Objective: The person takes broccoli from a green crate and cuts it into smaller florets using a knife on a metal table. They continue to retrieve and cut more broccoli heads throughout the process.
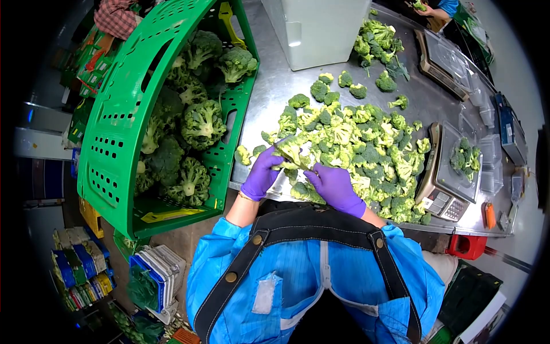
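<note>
Left hand (263,173) grips a broccoli floret (291,148), likely light, crumbly, best held by its stem; right hand (338,188), at its four o'clock, grips a knife (307,169).

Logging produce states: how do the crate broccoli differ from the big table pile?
The crate broccoli are large heads; the table pile is small florets. The crate broccoli sit in the green crate; the table pile spreads over the metal table. Both show green tops and paler stems.
</note>
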Available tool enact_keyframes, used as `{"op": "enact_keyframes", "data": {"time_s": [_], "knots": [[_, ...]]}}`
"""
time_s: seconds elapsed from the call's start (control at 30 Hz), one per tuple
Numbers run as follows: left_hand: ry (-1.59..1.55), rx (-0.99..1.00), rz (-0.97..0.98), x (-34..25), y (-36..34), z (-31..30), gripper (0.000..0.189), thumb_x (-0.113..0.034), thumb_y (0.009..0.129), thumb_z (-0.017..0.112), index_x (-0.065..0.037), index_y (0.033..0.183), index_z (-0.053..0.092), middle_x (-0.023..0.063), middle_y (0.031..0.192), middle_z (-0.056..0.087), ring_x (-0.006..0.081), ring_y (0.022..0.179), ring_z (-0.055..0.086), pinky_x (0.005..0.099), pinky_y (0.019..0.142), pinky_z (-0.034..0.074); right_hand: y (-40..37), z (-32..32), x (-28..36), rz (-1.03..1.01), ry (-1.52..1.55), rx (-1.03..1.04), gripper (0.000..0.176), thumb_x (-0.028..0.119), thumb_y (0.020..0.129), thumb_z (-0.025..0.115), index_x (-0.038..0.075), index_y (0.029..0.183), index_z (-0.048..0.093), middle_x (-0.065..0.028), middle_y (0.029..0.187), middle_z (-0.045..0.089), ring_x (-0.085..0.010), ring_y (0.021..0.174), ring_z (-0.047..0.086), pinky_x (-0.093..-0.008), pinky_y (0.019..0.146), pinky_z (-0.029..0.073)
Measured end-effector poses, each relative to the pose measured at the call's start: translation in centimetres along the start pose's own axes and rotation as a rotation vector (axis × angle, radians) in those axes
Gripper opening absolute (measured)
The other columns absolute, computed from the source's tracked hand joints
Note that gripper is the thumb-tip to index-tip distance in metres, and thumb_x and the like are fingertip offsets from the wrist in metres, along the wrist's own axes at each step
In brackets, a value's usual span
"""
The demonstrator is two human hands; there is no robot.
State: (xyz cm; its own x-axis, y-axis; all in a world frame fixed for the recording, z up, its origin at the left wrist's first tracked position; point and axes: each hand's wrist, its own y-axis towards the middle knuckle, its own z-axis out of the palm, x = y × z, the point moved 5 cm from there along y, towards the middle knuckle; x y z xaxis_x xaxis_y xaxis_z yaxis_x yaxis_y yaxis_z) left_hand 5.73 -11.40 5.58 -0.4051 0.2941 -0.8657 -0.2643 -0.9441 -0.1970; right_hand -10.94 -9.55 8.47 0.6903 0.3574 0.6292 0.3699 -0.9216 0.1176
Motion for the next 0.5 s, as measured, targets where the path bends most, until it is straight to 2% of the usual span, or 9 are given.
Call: {"op": "enact_keyframes", "data": {"time_s": [0.07,0.13,0.17,0.27,0.3,0.37,0.4,0.47,0.5], "knots": [[-0.12,-0.002,-0.018,0.3,-0.5,-0.1,0.03,-0.002,0.081,0.049,0.005,0.109,0.053,0.0154,0.109,0.058,0.0243,0.102,0.056,0.0318,0.089,0.045,0.1,0.2,-0.2,0.001,0.001,0.011,0.029,0.037,0.084,0.056,0.01,0.075,0.058,-0.0104,0.055,0.055,-0.0297,0.049,0.056,-0.0377,0.045,0.041],[-0.465,-0.042,-0.307,3.4,-0.9,-1.6,0.036,-0.006,0.08,0.046,0.006,0.113,0.051,0.0159,0.109,0.058,0.0253,0.103,0.055,0.0332,0.09,0.044,0.1,0.1,-0.3,-0.044,0.07,-0.016,0.027,0.036,0.084,0.056,0.01,0.078,0.06,-0.0111,0.057,0.056,-0.0298,0.051,0.056,-0.0375,0.046,0.042],[-0.492,-0.046,-0.36,2.9,-1.0,-1.1,0.039,-0.004,0.079,0.045,0.007,0.117,0.048,0.0165,0.111,0.057,0.0258,0.103,0.055,0.0345,0.093,0.042,0.1,0.0,-0.2,-0.087,0.139,-0.044,0.026,0.035,0.084,0.056,0.01,0.082,0.061,-0.0119,0.059,0.058,-0.03,0.052,0.057,-0.0372,0.047,0.043],[-0.425,0.105,-0.322,2.3,-0.6,-0.2,0.04,-0.003,0.078,0.044,0.009,0.117,0.046,0.0176,0.113,0.055,0.0257,0.106,0.054,0.0341,0.095,0.041,0.2,1.1,-1.4,-0.064,0.166,0.036,0.027,0.035,0.085,0.054,0.01,0.089,0.063,-0.0145,0.065,0.059,-0.0303,0.055,0.058,-0.0365,0.048,0.044],[-0.327,0.03,-0.327,1.9,-0.5,0.4,0.051,-0.005,0.074,0.045,0.012,0.122,0.039,0.0214,0.119,0.05,0.0296,0.108,0.053,0.0389,0.097,0.041,0.1,1.4,-1.6,-0.061,0.165,0.034,0.027,0.035,0.085,0.054,0.01,0.089,0.063,-0.0145,0.065,0.059,-0.0303,0.055,0.058,-0.0365,0.048,0.044],[-0.361,0.106,-0.294,2.4,0.2,0.8,0.053,-0.005,0.074,0.045,0.012,0.123,0.038,0.0216,0.119,0.05,0.0304,0.108,0.052,0.0388,0.096,0.041,0.3,2.3,-2.5,0.037,0.422,0.016,0.039,0.041,0.089,0.046,0.006,0.08,0.06,-0.0144,0.06,0.057,-0.0259,0.049,0.056,-0.0327,0.045,0.043],[-0.398,0.174,-0.26,2.4,0.4,1.0,0.054,-0.006,0.074,0.045,0.012,0.124,0.037,0.0218,0.119,0.05,0.0312,0.108,0.052,0.0387,0.096,0.041,0.1,2.7,-3.2,0.036,0.422,0.017,0.039,0.041,0.089,0.046,0.006,0.08,0.06,-0.0144,0.06,0.057,-0.0259,0.049,0.056,-0.0327,0.045,0.043],[-0.441,0.146,-0.301,3.0,0.6,0.8,0.056,-0.007,0.074,0.046,0.012,0.126,0.034,0.0217,0.12,0.049,0.0313,0.11,0.051,0.0391,0.096,0.041,-0.5,5.3,-5.9,0.525,1.3,0.221,0.052,0.049,0.092,0.035,0.005,0.069,0.054,-0.0088,0.053,0.051,-0.0178,0.042,0.051,-0.0272,0.041,0.04],[-0.465,0.098,-0.299,3.6,1.1,0.8,0.057,-0.007,0.075,0.046,0.01,0.128,0.032,0.0211,0.122,0.047,0.0309,0.108,0.052,0.0388,0.096,0.042,-0.3,4.8,-6.4,0.662,1.275,0.068,0.057,0.052,0.093,0.03,0.006,0.063,0.048,-0.0036,0.051,0.046,-0.0117,0.04,0.045,-0.0233,0.038,0.037]]}}
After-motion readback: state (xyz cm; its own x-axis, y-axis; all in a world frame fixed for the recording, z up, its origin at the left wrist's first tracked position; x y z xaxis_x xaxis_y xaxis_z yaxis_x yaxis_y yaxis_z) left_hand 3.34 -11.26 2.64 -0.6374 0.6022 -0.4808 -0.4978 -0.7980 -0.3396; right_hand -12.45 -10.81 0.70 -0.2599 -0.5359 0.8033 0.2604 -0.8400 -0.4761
